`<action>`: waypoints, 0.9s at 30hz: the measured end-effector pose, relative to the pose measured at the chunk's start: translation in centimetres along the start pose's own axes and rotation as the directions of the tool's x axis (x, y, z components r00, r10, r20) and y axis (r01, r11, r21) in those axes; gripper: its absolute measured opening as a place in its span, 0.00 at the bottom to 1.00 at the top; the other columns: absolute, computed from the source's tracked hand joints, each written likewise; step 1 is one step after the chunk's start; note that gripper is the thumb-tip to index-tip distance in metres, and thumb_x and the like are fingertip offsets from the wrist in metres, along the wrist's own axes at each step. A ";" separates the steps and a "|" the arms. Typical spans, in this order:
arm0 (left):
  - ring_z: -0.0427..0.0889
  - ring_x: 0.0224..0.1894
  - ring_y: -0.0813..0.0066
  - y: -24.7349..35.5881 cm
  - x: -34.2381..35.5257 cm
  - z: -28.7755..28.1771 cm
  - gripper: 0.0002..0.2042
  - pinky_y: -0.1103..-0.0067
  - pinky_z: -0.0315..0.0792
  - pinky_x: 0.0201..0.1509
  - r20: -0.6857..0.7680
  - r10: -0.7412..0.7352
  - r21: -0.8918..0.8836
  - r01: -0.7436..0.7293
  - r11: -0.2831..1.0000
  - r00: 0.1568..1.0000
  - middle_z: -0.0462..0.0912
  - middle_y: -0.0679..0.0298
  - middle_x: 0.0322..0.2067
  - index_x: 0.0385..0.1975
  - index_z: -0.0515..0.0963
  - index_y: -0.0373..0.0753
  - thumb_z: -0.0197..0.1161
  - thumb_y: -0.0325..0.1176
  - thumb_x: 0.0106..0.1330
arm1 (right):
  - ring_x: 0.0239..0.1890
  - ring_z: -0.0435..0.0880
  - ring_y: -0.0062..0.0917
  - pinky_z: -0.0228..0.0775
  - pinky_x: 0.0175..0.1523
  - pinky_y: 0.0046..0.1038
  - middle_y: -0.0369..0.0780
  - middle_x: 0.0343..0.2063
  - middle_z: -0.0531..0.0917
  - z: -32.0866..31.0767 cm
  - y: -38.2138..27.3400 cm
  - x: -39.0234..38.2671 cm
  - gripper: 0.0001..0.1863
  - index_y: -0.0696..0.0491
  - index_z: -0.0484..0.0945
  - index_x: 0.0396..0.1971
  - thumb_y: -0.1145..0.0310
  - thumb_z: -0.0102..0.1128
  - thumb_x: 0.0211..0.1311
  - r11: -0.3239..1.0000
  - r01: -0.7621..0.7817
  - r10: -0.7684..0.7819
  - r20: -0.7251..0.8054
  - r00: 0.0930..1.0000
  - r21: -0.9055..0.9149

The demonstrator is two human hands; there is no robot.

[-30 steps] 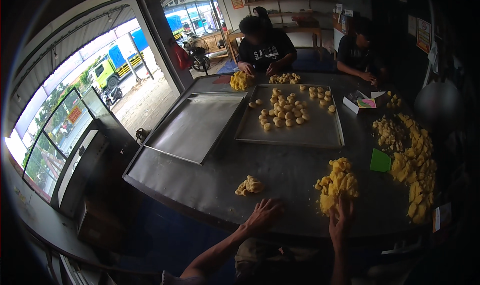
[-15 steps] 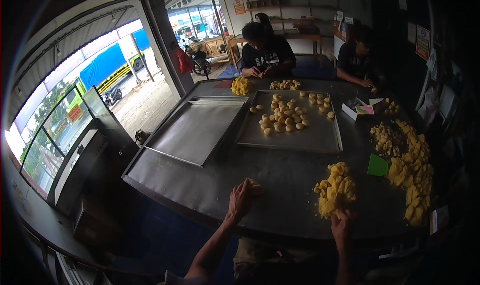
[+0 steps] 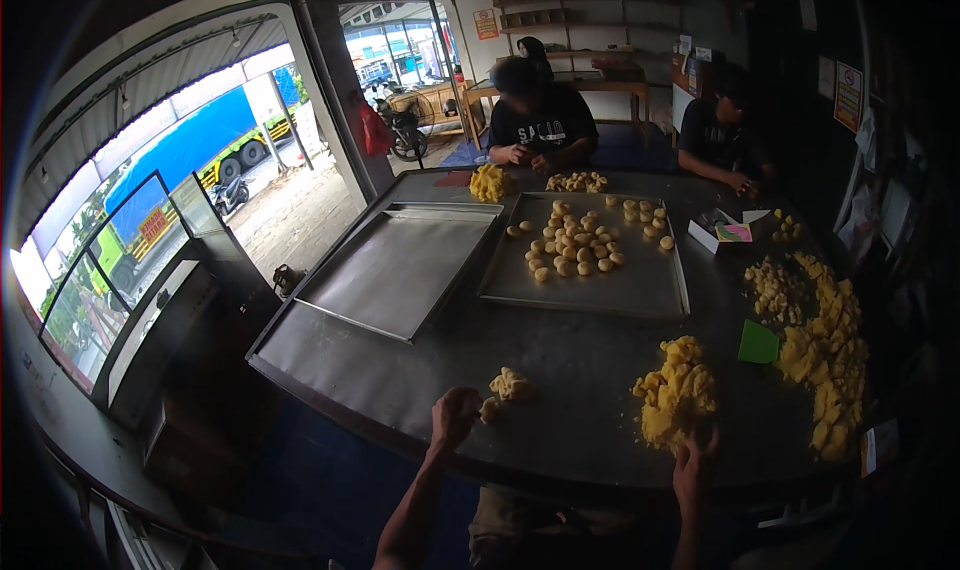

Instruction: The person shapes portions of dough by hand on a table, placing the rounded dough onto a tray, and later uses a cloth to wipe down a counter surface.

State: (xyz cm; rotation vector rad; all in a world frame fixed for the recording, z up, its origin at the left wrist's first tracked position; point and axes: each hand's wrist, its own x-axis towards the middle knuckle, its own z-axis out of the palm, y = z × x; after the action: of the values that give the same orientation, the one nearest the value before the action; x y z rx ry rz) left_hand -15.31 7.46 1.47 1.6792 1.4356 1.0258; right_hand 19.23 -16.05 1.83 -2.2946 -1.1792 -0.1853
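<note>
My left hand [image 3: 455, 417] is closed just above the near table edge, with a small piece of pale dough [image 3: 488, 410] at its fingertips. Right behind that piece, a larger lump of pale dough [image 3: 511, 383] lies on the metal table. Over to the right, my right hand [image 3: 697, 454] has its fingers curled into the near edge of a heap of yellow crumbly filling [image 3: 678, 395]. Shadow partly hides those fingertips.
Round dough balls [image 3: 572, 238] sit on a metal tray [image 3: 630, 300]; another tray [image 3: 390, 275] lies left of it. A green scraper [image 3: 758, 342] lies beside more yellow filling [image 3: 825, 350]. An open box [image 3: 718, 230] stands farther back. Two people [image 3: 540, 120] work across the table.
My left hand has drawn off the dough lump toward the left and nearer me, with a small piece at its fingers. My right hand stays at the yellow heap. The view has shifted slightly.
</note>
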 end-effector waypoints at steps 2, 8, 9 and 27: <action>0.83 0.31 0.75 -1.8 1.5 -0.4 0.12 0.79 0.74 0.35 0.003 0.057 -0.197 -0.055 0.979 0.998 0.83 0.60 0.27 0.41 0.79 0.34 0.58 0.35 0.63 | 0.60 0.66 0.47 0.61 0.61 0.42 0.54 0.61 0.62 1.2 0.8 -0.6 0.22 0.55 0.73 0.55 0.70 0.62 0.59 0.998 -0.055 0.054 0.095 0.994 0.010; 0.82 0.32 0.75 2.9 2.1 1.8 0.14 0.80 0.74 0.36 0.215 0.143 -0.234 -0.091 0.968 0.966 0.83 0.61 0.33 0.47 0.77 0.34 0.59 0.32 0.64 | 0.50 0.74 0.44 0.68 0.54 0.38 0.51 0.49 0.71 3.8 6.7 1.3 0.18 0.55 0.77 0.49 0.70 0.63 0.58 0.957 -0.118 0.071 0.181 0.981 0.263; 0.83 0.32 0.73 4.4 1.3 2.7 0.14 0.79 0.74 0.36 0.315 0.160 -0.229 -0.088 0.969 0.935 0.84 0.60 0.34 0.47 0.77 0.34 0.60 0.33 0.64 | 0.49 0.74 0.43 0.68 0.52 0.37 0.50 0.47 0.72 4.6 7.8 1.3 0.18 0.56 0.77 0.48 0.71 0.64 0.57 0.962 -0.064 0.028 0.135 0.990 0.266; 0.59 0.62 0.49 2.8 1.7 15.0 0.22 0.45 0.43 0.67 0.489 0.749 0.418 -0.874 0.249 0.447 0.64 0.45 0.53 0.46 0.71 0.32 0.56 0.44 0.60 | 0.62 0.65 0.44 0.63 0.61 0.38 0.52 0.61 0.61 3.8 6.9 1.3 0.21 0.55 0.74 0.54 0.78 0.56 0.59 0.996 -0.008 0.009 -0.016 1.000 0.090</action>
State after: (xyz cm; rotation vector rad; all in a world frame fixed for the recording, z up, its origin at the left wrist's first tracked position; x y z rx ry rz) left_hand -0.55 8.59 -2.54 3.1587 0.6570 0.8209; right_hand 24.94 -16.31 -3.68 -2.2154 -1.1464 -0.1442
